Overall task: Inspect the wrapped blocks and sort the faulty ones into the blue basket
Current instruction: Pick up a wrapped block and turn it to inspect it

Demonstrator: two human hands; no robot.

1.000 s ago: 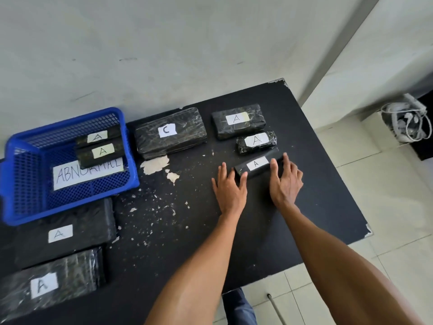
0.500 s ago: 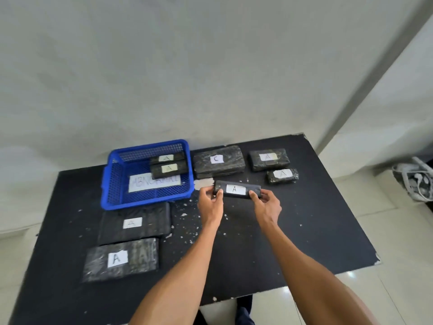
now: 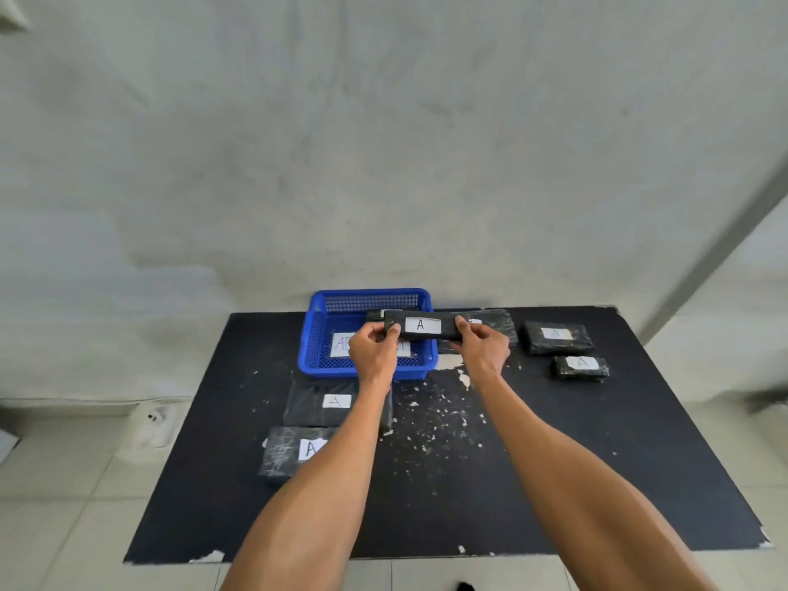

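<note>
Since half a second ago the long block (image 3: 422, 326) has gone from low over the table (image 3: 554, 462), just right of the basket, to up over the blue basket (image 3: 313, 334) itself, hanging across its back right corner. Both hands are on it, left hand (image 3: 371, 351) pinching one end and right hand (image 3: 482, 347) pinching the other, fingertips only, level. My worry: the right end looks like it sticks out past the basket's wall, so letting go here could have it catch the edge and tip back onto the table, or clatter onto the block already inside (image 3: 375, 314). An end pinch on slick film could also slip if either hand loosens first. Looks-wise it's a slim bar in black wrap, white label with a handwritten "A" facing up. Honestly can't spot any fault on it from this angle.
</note>
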